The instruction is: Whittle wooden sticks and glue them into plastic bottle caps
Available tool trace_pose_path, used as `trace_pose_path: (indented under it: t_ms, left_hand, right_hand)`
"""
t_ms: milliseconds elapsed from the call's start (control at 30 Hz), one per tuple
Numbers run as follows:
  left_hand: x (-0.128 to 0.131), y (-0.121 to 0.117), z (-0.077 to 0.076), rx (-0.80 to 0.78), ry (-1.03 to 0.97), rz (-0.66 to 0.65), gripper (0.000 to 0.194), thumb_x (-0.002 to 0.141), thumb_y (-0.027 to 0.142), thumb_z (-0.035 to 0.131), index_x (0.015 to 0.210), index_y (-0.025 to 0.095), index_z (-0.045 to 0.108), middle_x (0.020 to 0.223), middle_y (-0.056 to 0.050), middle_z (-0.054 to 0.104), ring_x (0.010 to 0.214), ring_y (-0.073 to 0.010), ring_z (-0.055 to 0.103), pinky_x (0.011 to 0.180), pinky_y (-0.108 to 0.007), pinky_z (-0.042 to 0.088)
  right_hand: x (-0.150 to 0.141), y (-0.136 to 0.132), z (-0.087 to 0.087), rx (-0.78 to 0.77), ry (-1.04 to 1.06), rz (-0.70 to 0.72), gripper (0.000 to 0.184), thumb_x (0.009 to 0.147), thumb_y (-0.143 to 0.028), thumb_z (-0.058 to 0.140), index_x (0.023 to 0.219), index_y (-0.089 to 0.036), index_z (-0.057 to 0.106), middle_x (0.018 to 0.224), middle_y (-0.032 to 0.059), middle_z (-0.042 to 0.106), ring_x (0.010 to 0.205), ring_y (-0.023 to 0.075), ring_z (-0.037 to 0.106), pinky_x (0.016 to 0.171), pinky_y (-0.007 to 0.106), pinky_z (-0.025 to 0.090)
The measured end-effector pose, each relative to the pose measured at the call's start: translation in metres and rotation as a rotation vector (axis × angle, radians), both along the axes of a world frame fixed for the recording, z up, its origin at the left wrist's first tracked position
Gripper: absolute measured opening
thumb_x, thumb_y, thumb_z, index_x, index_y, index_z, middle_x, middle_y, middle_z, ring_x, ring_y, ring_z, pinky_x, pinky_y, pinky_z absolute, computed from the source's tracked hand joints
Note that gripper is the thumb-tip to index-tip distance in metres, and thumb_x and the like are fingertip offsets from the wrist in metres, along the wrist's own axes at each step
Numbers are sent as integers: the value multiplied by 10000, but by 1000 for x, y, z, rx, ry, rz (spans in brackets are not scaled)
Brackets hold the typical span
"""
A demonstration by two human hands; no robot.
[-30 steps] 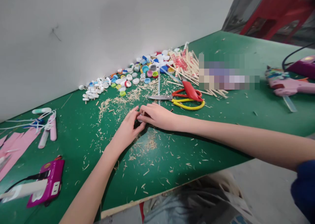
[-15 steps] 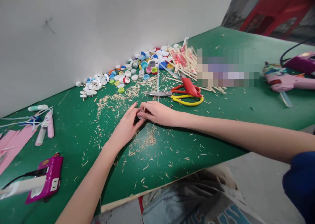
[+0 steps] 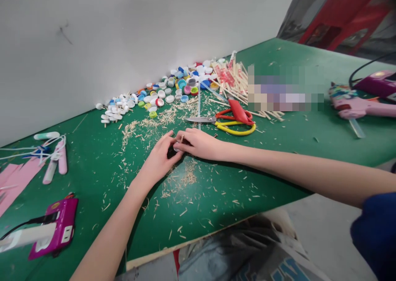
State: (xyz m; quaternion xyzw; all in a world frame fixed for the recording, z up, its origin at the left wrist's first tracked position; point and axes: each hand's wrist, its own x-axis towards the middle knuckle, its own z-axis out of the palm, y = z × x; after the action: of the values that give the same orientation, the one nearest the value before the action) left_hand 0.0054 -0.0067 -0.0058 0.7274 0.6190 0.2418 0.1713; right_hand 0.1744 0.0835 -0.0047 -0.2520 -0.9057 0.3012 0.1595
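Observation:
My left hand (image 3: pixel 159 159) and my right hand (image 3: pixel 199 143) meet over the green table (image 3: pixel 278 149), fingertips pinched together. Between them sits a small piece: a short wooden stick stub (image 3: pixel 181 138) pokes up, and something white shows under my right fingers, too small to name. Wood shavings (image 3: pixel 179 182) lie scattered under and around both hands. Just beyond my right hand lie scissors (image 3: pixel 227 120) with red and yellow handles, blades pointing left.
A heap of coloured bottle caps (image 3: pixel 173 89) and a pile of wooden sticks (image 3: pixel 235 83) sit by the wall. Pink glue guns lie at right (image 3: pixel 359 106) and left (image 3: pixel 58 161). A magenta power strip (image 3: pixel 57 227) sits front left. The table edge runs close below my arms.
Both hands stay pinched together at the same spot; the fingers shift slightly and the stick stub now shows between them. The view has wobbled a little.

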Motion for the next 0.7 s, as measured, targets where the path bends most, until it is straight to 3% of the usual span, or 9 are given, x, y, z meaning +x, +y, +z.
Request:
trace_pose_path:
  t_ms: [233,367,500,600,700]
  left_hand:
    - [0,1,-1,75,-18,7,252,871,399,561,1057,229,564,1306,-87,584,1328,-235,474,1079,-450,415]
    - [-3,2,-2,212,-78,91,247,881,370,559,1074,216,560,1156,-67,628,1104,-186,590,969,-376,473]
    - [-7,4,-4,308,-37,72,238,882,376,572,1049,207,583,1020,-49,629,990,-169,558,889,-327,465]
    - [-7,4,-3,340,-5,18,228,905,382,531,1044,208,582,947,-41,618,951,-172,512,856,-314,445]
    - [-6,3,-3,326,-18,50,220,921,385,486,1001,196,564,908,-38,592,903,-169,491,823,-300,428]
  right_hand:
    - [5,2,-3,-3,145,46,236,939,-403,499,889,-183,570,860,35,617,824,162,524,757,298,385]
    - [8,-2,-1,119,287,8,217,969,-349,437,939,-178,567,871,27,629,820,140,525,764,282,404]
    - [10,-2,1,220,294,-30,218,959,-321,446,1042,-155,560,865,40,618,817,150,526,779,299,404]
    - [18,8,8,392,166,-57,250,971,-344,420,1070,-186,586,985,60,641,948,187,517,888,344,362]
    - [36,23,16,638,-105,-244,311,989,-347,347,1092,-202,601,1112,81,625,1022,224,491,933,374,325]
